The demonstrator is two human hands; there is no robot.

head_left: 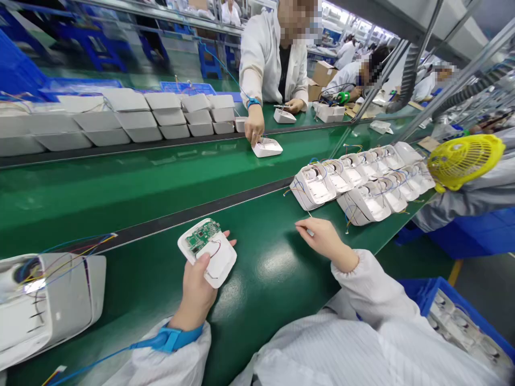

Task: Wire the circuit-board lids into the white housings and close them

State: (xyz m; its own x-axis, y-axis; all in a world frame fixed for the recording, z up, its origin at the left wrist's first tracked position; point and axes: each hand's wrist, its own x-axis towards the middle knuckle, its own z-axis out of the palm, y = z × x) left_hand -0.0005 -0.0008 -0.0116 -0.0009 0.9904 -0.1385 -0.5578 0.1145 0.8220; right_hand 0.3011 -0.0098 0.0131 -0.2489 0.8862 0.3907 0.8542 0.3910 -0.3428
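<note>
My left hand (199, 289) grips a white plastic cover (220, 260) with its thumb on top and fingers underneath. A green circuit board (203, 236) sits at the cover's far end, and a dark wire curves over the white plastic. Above the bench to the right, my right hand (322, 238) is closed in a pinch. A thin pale tip shows just above its fingers; what it belongs to is too small to make out. Nearest to that hand are rows of white housings (317, 185) with loose coloured wires.
At left stands a large white housing (68, 300) with trailing wires. A dark rail (169, 212) borders the green conveyor (120, 177). Across it, a co-worker's hand (255, 126) touches a white shell (267, 147). White housings (137, 118) line the far side. A yellow fan (462, 161) stands right.
</note>
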